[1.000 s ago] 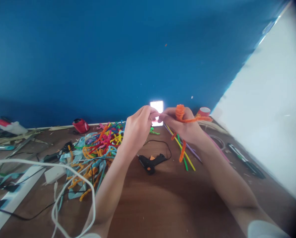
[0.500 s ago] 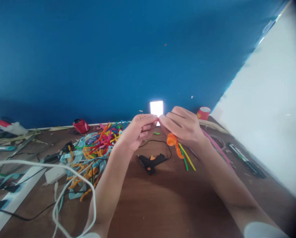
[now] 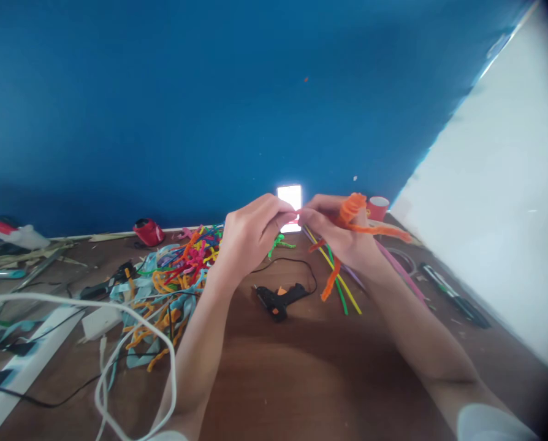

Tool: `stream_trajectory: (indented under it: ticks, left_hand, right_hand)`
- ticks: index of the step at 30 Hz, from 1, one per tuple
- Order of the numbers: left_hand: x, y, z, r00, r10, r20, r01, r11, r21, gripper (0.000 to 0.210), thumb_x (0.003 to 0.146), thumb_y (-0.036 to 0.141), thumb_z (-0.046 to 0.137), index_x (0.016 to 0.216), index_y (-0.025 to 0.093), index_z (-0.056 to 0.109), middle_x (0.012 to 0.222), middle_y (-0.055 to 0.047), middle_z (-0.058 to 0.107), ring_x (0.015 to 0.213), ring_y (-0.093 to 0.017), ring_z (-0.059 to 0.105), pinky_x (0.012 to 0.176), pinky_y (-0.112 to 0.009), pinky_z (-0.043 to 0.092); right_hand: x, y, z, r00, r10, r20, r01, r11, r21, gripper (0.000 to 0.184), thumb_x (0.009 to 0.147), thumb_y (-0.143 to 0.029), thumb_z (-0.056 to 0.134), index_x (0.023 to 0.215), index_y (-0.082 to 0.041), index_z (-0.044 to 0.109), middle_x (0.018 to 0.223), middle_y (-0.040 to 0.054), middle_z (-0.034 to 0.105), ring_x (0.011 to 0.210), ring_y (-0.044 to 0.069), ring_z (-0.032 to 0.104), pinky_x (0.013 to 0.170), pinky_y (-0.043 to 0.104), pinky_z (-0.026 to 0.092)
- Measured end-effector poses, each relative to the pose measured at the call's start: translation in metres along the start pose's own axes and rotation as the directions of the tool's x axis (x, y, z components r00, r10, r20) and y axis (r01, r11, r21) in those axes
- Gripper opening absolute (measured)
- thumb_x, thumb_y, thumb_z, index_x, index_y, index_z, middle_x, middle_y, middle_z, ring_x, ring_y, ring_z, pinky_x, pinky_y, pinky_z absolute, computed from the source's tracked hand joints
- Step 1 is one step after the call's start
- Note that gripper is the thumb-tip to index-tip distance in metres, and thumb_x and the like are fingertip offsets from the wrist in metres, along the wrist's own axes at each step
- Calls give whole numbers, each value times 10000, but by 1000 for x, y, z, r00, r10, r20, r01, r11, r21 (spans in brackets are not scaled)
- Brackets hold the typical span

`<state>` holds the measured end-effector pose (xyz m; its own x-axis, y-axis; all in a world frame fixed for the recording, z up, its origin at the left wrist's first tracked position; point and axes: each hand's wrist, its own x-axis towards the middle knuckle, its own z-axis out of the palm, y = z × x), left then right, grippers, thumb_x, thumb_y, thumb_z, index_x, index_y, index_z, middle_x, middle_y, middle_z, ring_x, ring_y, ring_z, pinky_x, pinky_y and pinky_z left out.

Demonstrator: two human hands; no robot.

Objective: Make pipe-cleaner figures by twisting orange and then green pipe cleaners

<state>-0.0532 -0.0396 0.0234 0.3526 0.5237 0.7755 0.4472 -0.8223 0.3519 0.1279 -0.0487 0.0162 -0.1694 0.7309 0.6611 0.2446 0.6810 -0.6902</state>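
Note:
My left hand (image 3: 254,237) is closed in a pinch, its fingertips meeting those of my right hand in front of a bright phone screen (image 3: 289,196). Something small and reddish seems to be between the fingertips, too small and blurred to name. My right hand (image 3: 341,236) is closed too. An orange pipe cleaner figure (image 3: 353,208) with a coiled body and loose limbs is held in it, partly hidden by the fingers. Below the hands a black glue gun (image 3: 278,300) lies on the table. Yellow and green pipe cleaners (image 3: 342,285) lie beneath my right hand.
A heap of coloured pipe cleaners (image 3: 173,275) covers the left of the table. White cable (image 3: 175,361) loops beside my left forearm, near a power strip (image 3: 30,361). A green pipe cleaner piece (image 3: 281,244), a red cup (image 3: 377,208) and pens (image 3: 455,297) lie further out.
My right hand has turned, and the orange figure has swung from below it to its upper side with its limbs spread. My left hand has rolled over, its back now facing up.

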Motion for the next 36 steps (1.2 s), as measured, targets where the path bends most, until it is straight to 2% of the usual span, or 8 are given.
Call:
stream_trajectory:
  ticks: [3,6,11,15,20,26,32,36]
  left_hand:
    - [-1,4,1,996,-82,19,84,991,-100,191,952,309,582,817,193,649,730,-4,630,661,-115,529,633,-252,392]
    - [0,10,3,954,-279,111,300,881,-367,230,918,341,620,749,184,613,636,18,556,585,-102,486,570,-239,374]
    - [5,14,7,745,-491,451,634,315,-706,264,838,295,628,635,174,511,501,79,279,431,-53,270,427,-197,229]
    - [8,14,13,639,-463,615,707,38,-706,272,845,275,573,618,176,463,499,99,189,406,-39,170,400,-194,147]
    - [5,8,17,800,-516,306,551,430,-716,308,897,271,550,618,183,454,507,62,353,453,-61,327,437,-205,253]
    - [1,0,7,950,-282,135,308,917,-252,311,993,378,510,755,183,560,609,28,537,557,-85,467,546,-228,344]
    - [-2,-10,9,994,108,26,-110,985,136,180,1006,299,502,964,196,643,828,-20,651,714,-109,536,657,-243,388]
    - [-4,-4,14,998,-22,-50,19,998,-61,221,981,291,536,800,183,604,679,10,560,608,-95,449,591,-252,335]
  right_hand:
    - [0,-1,2,998,-57,-10,57,996,-72,211,894,-175,588,687,-208,611,596,-26,518,534,102,433,484,276,319]
    - [2,3,3,950,-312,-1,306,932,-193,200,888,-135,572,703,-211,583,603,-27,503,549,108,418,528,282,359]
    - [3,21,-3,669,-725,166,672,493,-552,107,895,-152,613,808,-214,604,626,0,514,642,164,421,580,322,399]
    - [2,32,-6,629,-742,232,661,353,-662,81,932,-292,620,903,-219,638,677,22,568,694,191,455,598,337,413]
    - [5,29,3,784,-610,116,563,618,-549,84,965,-242,548,908,-225,607,699,12,593,677,169,479,638,312,434]
    - [2,13,7,932,-362,11,333,847,-414,191,943,-211,533,759,-215,583,637,-9,560,593,126,461,572,292,380]
    - [3,1,5,997,37,-63,-35,999,35,250,909,-224,579,659,-218,584,557,-39,476,512,100,435,462,259,327]
    - [3,2,7,998,-53,-44,53,999,-8,203,895,-198,579,694,-217,595,598,-35,500,547,101,434,492,266,325]
